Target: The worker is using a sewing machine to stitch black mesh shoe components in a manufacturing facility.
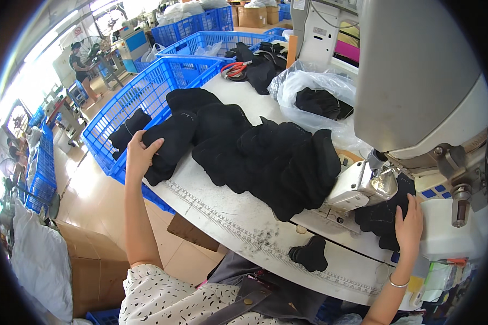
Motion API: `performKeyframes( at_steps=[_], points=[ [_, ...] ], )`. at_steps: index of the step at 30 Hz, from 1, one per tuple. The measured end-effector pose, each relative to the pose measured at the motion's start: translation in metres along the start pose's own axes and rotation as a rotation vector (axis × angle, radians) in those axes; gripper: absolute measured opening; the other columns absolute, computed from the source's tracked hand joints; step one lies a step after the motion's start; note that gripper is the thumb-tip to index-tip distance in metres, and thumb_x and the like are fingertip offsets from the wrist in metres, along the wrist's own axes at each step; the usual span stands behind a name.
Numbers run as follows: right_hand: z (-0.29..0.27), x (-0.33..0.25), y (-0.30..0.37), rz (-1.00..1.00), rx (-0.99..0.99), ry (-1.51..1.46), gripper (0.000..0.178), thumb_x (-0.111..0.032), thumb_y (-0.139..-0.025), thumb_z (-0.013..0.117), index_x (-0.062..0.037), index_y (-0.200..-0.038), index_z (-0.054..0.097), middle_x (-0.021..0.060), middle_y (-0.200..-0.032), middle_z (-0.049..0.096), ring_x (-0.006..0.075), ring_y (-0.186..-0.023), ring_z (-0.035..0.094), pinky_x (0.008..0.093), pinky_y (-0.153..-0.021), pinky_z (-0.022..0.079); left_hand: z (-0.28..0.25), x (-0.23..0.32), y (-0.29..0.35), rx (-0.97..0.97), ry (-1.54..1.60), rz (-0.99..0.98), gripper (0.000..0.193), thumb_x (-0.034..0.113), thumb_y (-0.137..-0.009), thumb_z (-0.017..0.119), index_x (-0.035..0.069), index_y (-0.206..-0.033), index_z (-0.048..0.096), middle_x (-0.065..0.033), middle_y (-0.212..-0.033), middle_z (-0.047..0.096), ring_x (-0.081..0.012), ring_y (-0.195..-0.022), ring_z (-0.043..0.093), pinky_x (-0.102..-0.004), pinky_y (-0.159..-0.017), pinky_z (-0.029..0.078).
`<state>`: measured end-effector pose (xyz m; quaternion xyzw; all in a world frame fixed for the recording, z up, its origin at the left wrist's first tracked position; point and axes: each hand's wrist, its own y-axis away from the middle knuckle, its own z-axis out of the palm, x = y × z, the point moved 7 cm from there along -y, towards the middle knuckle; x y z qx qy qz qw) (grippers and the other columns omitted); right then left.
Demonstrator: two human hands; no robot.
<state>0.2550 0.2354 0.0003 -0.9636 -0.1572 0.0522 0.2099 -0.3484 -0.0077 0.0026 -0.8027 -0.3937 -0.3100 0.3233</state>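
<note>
My left hand (pixel 140 154) is closed on the edge of a rounded black fabric piece (pixel 173 132), its thumb on the upper face. That piece lies at the left end of an overlapping row of black fabric pieces (pixel 265 154) across the worktable. At the right, my right hand (pixel 410 225) lies with fingers stretched along more black pieces (pixel 375 218), beside the sewing machine's low metal arm (pixel 358 187). A small lobed black piece (pixel 310 254) sits apart near the table's front edge.
A blue plastic crate (pixel 141 89) stands against the table's left side, with black pieces inside. Behind the row are red-handled scissors (pixel 235 69) and a clear bag (pixel 293 97) of black pieces. The large grey machine head (pixel 417 70) overhangs the right. A cardboard box (pixel 97 265) stands lower left.
</note>
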Motion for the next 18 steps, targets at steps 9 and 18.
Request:
performKeyframes(
  at_steps=[9, 18],
  points=[
    [0.005, 0.008, -0.01, 0.183, -0.165, 0.062, 0.056, -0.023, -0.084, 0.064, 0.0003, -0.131, 0.044, 0.0246, -0.123, 0.053, 0.0413, -0.113, 0.05, 0.0449, -0.097, 0.039, -0.035, -0.004, 0.005, 0.457, -0.49, 0.184, 0.055, 0.035, -0.079, 0.073, 0.002, -0.119, 0.055, -0.0116, -0.066, 0.062, -0.0159, -0.058, 0.061, -0.0299, -0.059, 0.048],
    [-0.015, 0.011, -0.009, 0.119, 0.203, -0.167, 0.048, -0.019, -0.075, 0.072, 0.0028, -0.114, 0.054, 0.0241, -0.113, 0.057, 0.0426, -0.107, 0.05, 0.0468, -0.094, 0.039, 0.049, 0.103, 0.103, 0.125, 0.122, 0.766, 0.008, 0.002, -0.086, 0.062, 0.002, -0.092, 0.067, -0.0064, -0.083, 0.066, -0.0114, -0.067, 0.06, -0.0216, -0.063, 0.045]
  ],
)
